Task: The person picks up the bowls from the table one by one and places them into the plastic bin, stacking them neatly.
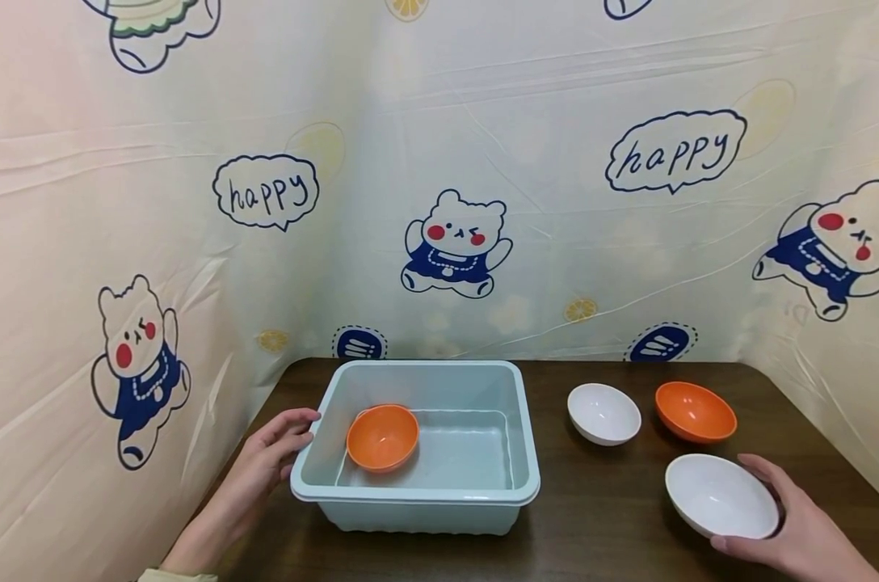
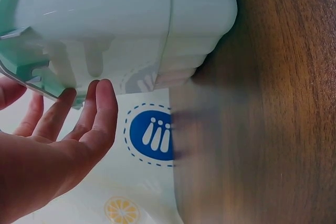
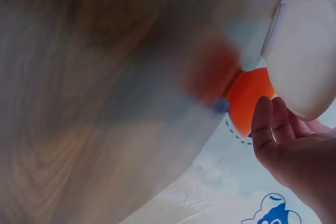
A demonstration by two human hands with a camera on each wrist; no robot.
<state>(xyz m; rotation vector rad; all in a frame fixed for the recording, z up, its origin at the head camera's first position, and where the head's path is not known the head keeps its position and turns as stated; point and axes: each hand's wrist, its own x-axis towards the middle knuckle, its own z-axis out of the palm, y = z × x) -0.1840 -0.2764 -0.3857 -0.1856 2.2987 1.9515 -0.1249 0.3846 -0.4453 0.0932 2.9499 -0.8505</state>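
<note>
On the right of the head view, my right hand [image 1: 796, 517] grips a white bowl [image 1: 721, 495] by its side, thumb at the near rim and fingers at the far side. In the right wrist view that bowl [image 3: 304, 53] shows its outer wall beside my fingers [image 3: 282, 121]. My left hand [image 1: 261, 461] rests against the left side of a pale blue-green plastic basin [image 1: 425, 495]. The left wrist view shows the fingertips [image 2: 106, 88] on the basin's outer wall [image 2: 126, 24], fingers only loosely bent. Inside the basin, at its left, sits an orange bowl [image 1: 383, 438].
Right of the basin, a second white bowl [image 1: 603, 415] and another orange bowl [image 1: 696, 412] stand side by side on the dark wooden table [image 1: 592, 517]. A printed cloth [image 1: 541, 242] with bears hangs behind and along both sides.
</note>
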